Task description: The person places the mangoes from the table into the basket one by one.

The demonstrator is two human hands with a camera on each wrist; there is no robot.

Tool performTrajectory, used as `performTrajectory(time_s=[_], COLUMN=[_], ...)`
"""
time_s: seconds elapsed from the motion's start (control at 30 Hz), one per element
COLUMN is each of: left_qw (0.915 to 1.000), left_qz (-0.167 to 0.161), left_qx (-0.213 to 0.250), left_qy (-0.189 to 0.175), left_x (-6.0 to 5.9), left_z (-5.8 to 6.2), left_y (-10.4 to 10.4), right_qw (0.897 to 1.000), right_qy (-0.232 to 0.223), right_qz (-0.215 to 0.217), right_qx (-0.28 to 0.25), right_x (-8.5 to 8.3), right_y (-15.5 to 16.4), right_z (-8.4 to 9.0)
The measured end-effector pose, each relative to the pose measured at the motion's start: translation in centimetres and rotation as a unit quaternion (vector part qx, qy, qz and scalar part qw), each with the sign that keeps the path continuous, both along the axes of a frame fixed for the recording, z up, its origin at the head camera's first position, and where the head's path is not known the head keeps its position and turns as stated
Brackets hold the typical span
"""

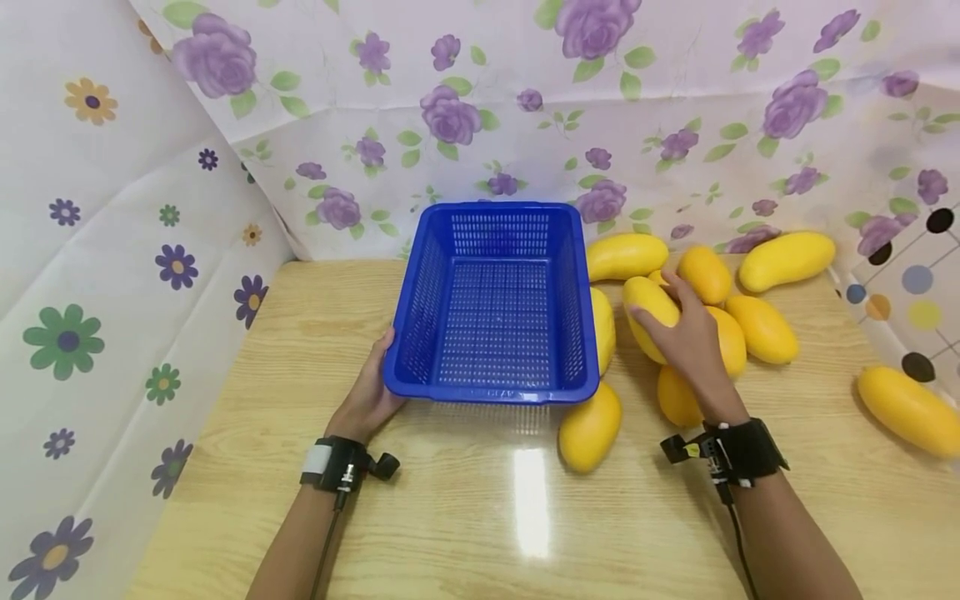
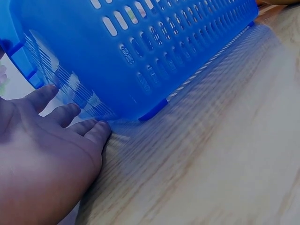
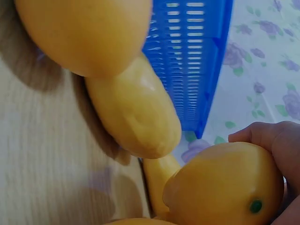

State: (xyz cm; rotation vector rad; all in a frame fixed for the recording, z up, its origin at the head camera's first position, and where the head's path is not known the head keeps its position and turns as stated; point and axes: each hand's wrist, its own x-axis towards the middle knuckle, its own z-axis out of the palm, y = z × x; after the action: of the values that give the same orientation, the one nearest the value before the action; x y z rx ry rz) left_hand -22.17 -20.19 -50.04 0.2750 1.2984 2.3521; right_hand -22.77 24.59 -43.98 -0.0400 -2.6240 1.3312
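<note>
A blue plastic basket (image 1: pixel 495 395) with slotted walls stands on the wooden table, nothing inside it. My left hand (image 1: pixel 369 387) rests against its left side near the front corner; in the left wrist view the fingers (image 2: pixel 65 114) lie on the end wall. To the right of the basket, my right hand (image 1: pixel 692 337) holds a yellow mango (image 1: pixel 647 310) between thumb and fingers. The right wrist view shows this mango (image 3: pixel 225 180) with a green stem spot. Several other mangoes crowd around that hand, including one (image 1: pixel 703 273) just beyond it.
One mango (image 1: pixel 591 427) lies by the basket's front right corner, another (image 1: pixel 602 332) along its right wall. A long mango (image 1: pixel 787 260) lies at the back right, and one (image 1: pixel 909 410) at the far right. Flowered cloth (image 1: pixel 450 50) hangs behind the table (image 1: pixel 450 517).
</note>
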Motion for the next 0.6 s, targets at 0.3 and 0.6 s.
performTrajectory(time_s=[0.3,0.6], left_qw=[1.0,0.9999], left_qz=[0.0,-0.002], left_qx=[0.004,0.014], left_qy=[-0.009,-0.004], left_x=[0.0,-0.2], left_z=[0.0,-0.1], left_y=[-0.1,0.2], right_qw=[0.999,0.997], right_qy=[-0.018,-0.016], right_qz=[-0.008,-0.009], right_qx=[-0.031,-0.074], right_x=[0.2,0.5], right_y=[0.5,0.4], right_z=[1.1,1.8])
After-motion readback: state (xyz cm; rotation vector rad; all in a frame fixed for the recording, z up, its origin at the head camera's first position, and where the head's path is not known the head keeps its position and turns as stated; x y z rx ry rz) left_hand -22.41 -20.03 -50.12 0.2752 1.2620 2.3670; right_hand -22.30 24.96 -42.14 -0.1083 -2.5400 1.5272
